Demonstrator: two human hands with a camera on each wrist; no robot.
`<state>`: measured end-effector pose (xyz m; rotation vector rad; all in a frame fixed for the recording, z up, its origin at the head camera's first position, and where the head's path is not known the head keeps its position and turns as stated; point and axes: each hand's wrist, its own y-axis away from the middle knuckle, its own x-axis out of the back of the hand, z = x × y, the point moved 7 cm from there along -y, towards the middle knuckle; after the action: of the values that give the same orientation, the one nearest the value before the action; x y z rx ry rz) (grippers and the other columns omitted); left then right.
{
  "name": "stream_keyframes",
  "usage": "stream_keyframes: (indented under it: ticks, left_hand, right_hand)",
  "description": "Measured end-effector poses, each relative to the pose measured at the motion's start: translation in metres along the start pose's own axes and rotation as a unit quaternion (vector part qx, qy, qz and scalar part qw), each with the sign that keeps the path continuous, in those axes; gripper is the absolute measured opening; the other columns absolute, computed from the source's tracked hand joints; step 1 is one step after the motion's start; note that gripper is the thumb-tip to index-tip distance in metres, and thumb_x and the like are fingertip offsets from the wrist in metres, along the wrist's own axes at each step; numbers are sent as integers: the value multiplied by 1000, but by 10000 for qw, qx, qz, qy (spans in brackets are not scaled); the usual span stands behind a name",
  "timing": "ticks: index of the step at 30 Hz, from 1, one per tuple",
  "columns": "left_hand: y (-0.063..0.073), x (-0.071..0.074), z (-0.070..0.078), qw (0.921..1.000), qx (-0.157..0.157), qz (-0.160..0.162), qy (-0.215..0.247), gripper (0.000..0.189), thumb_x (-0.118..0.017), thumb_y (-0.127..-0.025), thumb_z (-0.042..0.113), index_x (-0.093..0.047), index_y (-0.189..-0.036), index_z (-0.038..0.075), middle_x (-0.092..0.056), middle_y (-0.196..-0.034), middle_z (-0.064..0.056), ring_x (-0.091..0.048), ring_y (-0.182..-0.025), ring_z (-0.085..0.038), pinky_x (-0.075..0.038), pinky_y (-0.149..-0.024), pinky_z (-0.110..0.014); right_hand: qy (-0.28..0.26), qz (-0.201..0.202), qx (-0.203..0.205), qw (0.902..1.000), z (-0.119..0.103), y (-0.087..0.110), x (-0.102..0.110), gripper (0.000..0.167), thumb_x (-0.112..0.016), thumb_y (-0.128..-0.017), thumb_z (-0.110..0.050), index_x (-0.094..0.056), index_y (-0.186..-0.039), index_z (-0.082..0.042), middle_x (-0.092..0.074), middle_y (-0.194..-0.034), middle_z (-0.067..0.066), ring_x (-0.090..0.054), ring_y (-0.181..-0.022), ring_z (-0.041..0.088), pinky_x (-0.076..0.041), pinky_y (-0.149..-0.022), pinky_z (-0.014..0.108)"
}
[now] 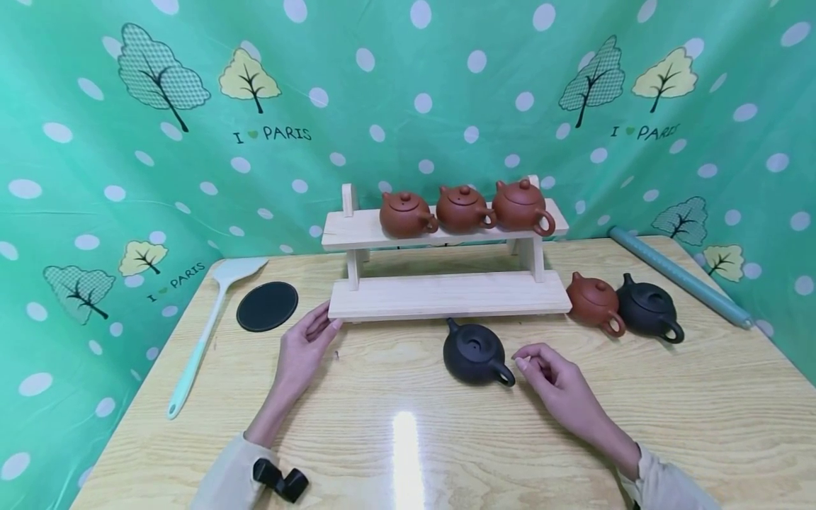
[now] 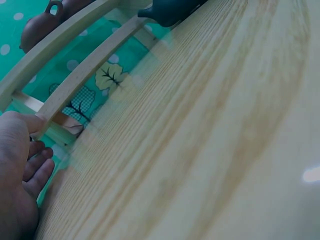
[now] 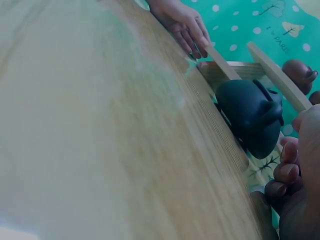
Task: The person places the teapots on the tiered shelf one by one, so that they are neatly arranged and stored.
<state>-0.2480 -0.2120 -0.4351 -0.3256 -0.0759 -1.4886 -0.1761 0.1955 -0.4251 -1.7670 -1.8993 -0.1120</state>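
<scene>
A two-tier wooden shelf stands at the back of the table. My left hand holds the left end of its lower board, thumb at the front corner; in the left wrist view the other fingers curl below the board. In front of the shelf sits a black teapot, handle towards my right hand. That hand is just right of the handle, fingers loosely bent, with a small gap between them. Three reddish-brown teapots line the upper board. Another brown teapot and a second black teapot stand right of the shelf.
A black round coaster and a pale spatula lie on the left of the table. At the far right lies a blue-green roll. A green dotted curtain hangs behind the table.
</scene>
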Motion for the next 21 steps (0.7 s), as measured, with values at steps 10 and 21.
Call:
stream_keyframes:
  ticks: [10, 21]
  left_hand:
    - [0, 0, 0, 10000, 16, -20, 15, 52, -72, -101, 21, -56, -146, 1, -63, -139, -20, -62, -127, -29, -51, -96, -14]
    - [0, 0, 0, 10000, 19, -21, 42, 52, -72, -101, 20, -56, -146, 1, -62, -139, -20, -61, -127, -28, -51, -97, -15]
  right_hand:
    - [-241, -303, 116, 9992, -7, 4, -7, 9, -64, -102, -3, -68, -107, -9, -53, -72, -6, -45, -57, 9, -39, -47, 28]
    - [-429, -504, 322, 9973, -7, 5, -11, 16, -69, -98, 2, -69, -108, -10, -52, -73, -5, -45, -56, 9, -39, -46, 28]
